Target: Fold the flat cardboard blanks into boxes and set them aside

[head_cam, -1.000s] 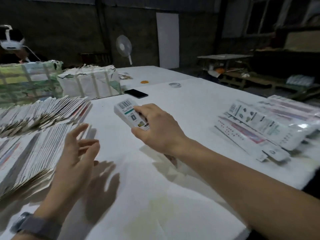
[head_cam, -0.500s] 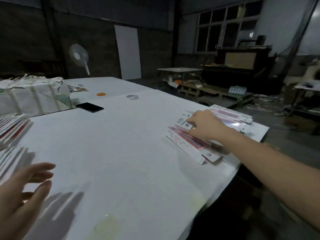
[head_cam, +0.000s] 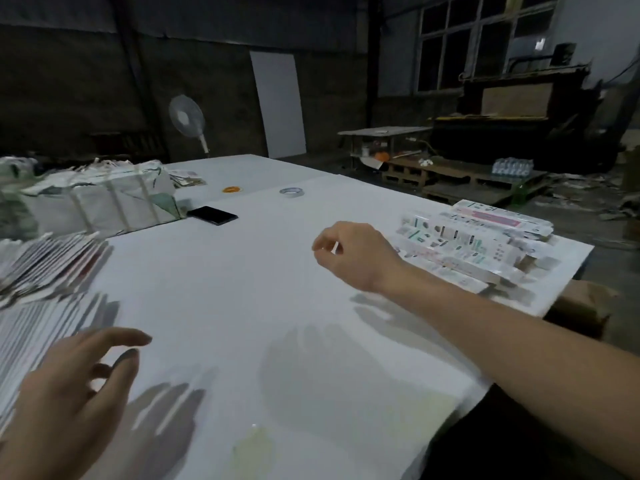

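Both hands hold nothing: the right hand [head_cam: 353, 252] hovers over the table [head_cam: 242, 289] with fingers loosely curled, the left hand [head_cam: 74, 386] spread near the fanned flat blanks [head_cam: 41, 289]. Folded boxes [head_cam: 474, 244] lie stacked at the table's right edge. Farther back sit a phone [head_cam: 212, 215], a tape roll [head_cam: 292, 192] and a wrapped bundle [head_cam: 104, 199].

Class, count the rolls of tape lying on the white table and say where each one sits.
2. An orange roll lies at the far middle of the table; a grey roll lies just to its right. Others may be hidden behind the wrapped bundle.
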A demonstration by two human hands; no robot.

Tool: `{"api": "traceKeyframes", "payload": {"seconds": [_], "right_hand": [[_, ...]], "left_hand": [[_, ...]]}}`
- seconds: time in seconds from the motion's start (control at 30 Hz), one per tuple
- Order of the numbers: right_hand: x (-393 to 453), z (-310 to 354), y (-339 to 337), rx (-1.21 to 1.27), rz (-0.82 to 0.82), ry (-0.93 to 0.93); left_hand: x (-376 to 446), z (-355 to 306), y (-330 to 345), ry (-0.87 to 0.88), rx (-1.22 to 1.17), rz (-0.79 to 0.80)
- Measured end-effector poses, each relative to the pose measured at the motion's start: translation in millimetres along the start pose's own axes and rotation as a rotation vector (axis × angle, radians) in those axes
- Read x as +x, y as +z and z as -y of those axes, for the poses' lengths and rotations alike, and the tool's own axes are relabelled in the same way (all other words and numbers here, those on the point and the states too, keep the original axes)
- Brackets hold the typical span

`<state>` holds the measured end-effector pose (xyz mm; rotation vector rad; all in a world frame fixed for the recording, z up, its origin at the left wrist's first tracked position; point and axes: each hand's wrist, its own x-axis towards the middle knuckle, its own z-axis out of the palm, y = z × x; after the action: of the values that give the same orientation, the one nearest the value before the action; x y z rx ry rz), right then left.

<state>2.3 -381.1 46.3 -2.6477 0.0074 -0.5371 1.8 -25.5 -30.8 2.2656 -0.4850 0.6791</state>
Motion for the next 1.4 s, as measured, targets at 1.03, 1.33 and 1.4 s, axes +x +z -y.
{"api": "traceKeyframes", "payload": {"seconds": [1.03,1.33,1.4], "right_hand": [[-12,227,169,0.8,0.114,-0.256],[-1,197,137,0.896,0.276,0.016],[-5,184,135,0.944,0.29,0.059]], "left_hand": [[10,12,-66,-0.234,0.497,-0.222],[17,-12,-54,-0.593,-0.979,-0.191],[14,-11,-48,-0.595,-0.97,-0.061]]}}
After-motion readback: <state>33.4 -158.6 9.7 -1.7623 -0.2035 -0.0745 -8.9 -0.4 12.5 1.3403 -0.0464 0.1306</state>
